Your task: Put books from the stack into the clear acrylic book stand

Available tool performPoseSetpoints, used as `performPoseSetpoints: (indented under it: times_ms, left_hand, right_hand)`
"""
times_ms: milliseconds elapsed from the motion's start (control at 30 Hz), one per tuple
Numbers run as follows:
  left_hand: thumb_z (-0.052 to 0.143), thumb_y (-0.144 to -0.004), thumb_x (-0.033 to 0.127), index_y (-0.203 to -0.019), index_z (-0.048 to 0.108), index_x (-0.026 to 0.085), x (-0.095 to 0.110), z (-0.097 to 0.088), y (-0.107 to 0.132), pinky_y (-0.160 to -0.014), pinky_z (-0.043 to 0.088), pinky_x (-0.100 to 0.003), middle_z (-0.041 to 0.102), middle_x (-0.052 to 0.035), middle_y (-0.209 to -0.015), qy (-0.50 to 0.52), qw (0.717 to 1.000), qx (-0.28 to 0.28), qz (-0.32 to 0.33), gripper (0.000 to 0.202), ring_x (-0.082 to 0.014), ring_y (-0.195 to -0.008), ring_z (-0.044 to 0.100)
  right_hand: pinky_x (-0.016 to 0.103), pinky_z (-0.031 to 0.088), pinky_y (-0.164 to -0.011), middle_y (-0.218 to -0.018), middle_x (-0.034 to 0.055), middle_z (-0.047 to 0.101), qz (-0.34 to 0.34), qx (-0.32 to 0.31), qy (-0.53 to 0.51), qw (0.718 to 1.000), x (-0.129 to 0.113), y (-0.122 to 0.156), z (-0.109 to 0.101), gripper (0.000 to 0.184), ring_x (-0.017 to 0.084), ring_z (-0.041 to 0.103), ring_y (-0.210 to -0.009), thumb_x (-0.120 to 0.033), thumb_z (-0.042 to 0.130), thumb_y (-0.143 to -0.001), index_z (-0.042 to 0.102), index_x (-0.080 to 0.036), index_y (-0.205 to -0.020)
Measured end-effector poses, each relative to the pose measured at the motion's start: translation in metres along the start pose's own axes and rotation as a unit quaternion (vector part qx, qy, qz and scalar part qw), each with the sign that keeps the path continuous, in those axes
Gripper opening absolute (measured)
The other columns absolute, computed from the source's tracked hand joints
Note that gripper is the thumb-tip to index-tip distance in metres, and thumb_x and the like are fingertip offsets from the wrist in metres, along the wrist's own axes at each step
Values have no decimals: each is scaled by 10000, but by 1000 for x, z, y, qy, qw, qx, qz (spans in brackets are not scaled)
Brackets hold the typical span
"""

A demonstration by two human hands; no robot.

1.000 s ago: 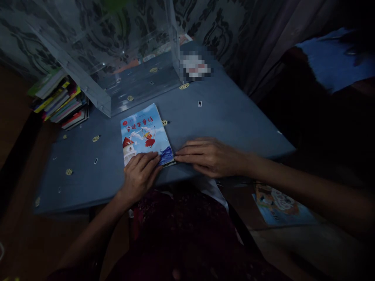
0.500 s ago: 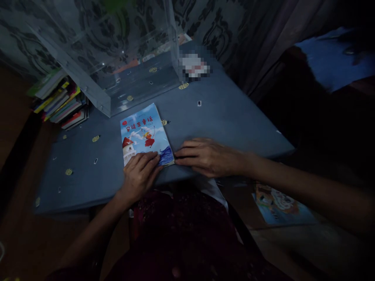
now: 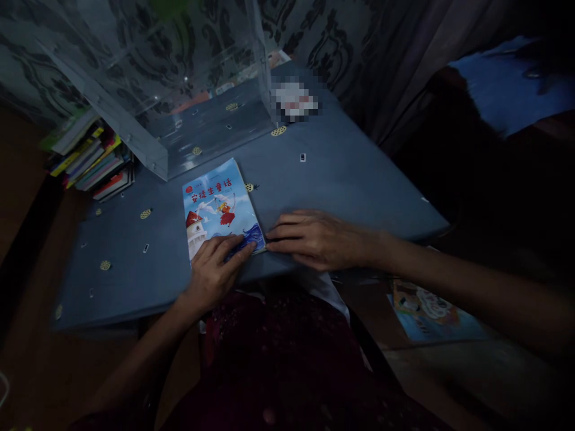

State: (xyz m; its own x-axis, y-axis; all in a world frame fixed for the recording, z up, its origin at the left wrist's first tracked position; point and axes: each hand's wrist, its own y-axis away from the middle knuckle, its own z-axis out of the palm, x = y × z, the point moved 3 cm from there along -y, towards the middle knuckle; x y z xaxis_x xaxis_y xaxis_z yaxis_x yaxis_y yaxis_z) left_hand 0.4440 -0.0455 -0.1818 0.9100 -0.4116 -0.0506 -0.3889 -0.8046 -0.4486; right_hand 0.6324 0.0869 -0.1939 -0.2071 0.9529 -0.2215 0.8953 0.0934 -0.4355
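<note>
I see book (image 3: 217,206) at 12 o'clock from left hand (image 3: 214,269), axis 11–5 | left nearer, flat on it, ungrasped | right hand (image 3: 320,240) by 4 o'clock corner, pinch: can't tell

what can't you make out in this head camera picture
All in the head view:
Lower-left part of the blue book: hidden by the left hand.
Pixelated thing: blurred into blocks.
Top of the clear stand: cut off by the upper edge.
Titles on the stacked books: too small and dim.
Whether the right hand touches the blue book: too dark.
</note>
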Motion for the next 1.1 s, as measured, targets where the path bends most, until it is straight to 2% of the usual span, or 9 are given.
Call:
performPoseSetpoints:
  times_ms: [233,500,633,867,1000,1100]
  left_hand:
    - [539,-955,72,-1298,653,248,2,2,2,-843,530,-373,694,-93,-1175,-9,1000,-17,1,403,-231,-1007,619]
    - [529,-969,99,-1319,636,271,0,3,4,-845,516,-368,681,-90,-1192,-10,999,-35,-6,405,-228,-1010,605]
    - [534,-956,87,-1318,635,271,2,2,3,-837,507,-370,664,-91,-1196,-23,999,-42,-5,419,-232,-986,583]
    - [586,-890,52,-1393,574,302,8,4,-6,-863,492,-408,599,-101,-1184,-60,992,-108,-14,562,-262,-1028,516]
    - [626,-842,30,-1449,514,356,8,11,-6,-902,483,-436,571,-93,-1205,-80,987,-135,-28,698,-267,-1050,495]
    - [632,-840,42,-1459,498,379,7,11,-5,-918,484,-456,575,-88,-1217,-70,986,-149,-36,718,-269,-1056,503]
  right_hand:
    - [400,551,-852,-1062,118,725,-14,43,-18,999,0,0,-3,346,233,608,-977,-109,430,-960,678,-104,-1201]
    - [419,529,-901,-1117,89,710,-3,6,-17,1000,3,2,3,350,223,593,-1036,-150,455,-967,676,-174,-1237]
    - [426,525,-871,-1106,104,713,-4,-2,-15,1000,3,1,3,339,240,589,-1018,-148,469,-958,685,-153,-1219]
    - [421,526,-852,-1082,98,737,14,0,-38,999,0,0,-2,335,241,610,-982,-110,533,-905,689,-151,-1198]
    - [407,532,-867,-1061,94,746,24,21,-58,998,1,-1,-4,343,234,628,-972,-74,564,-866,706,-157,-1167]
    - [401,539,-882,-1018,95,749,47,40,-86,994,4,-1,-4,346,217,637,-964,-52,553,-866,729,-175,-1137]
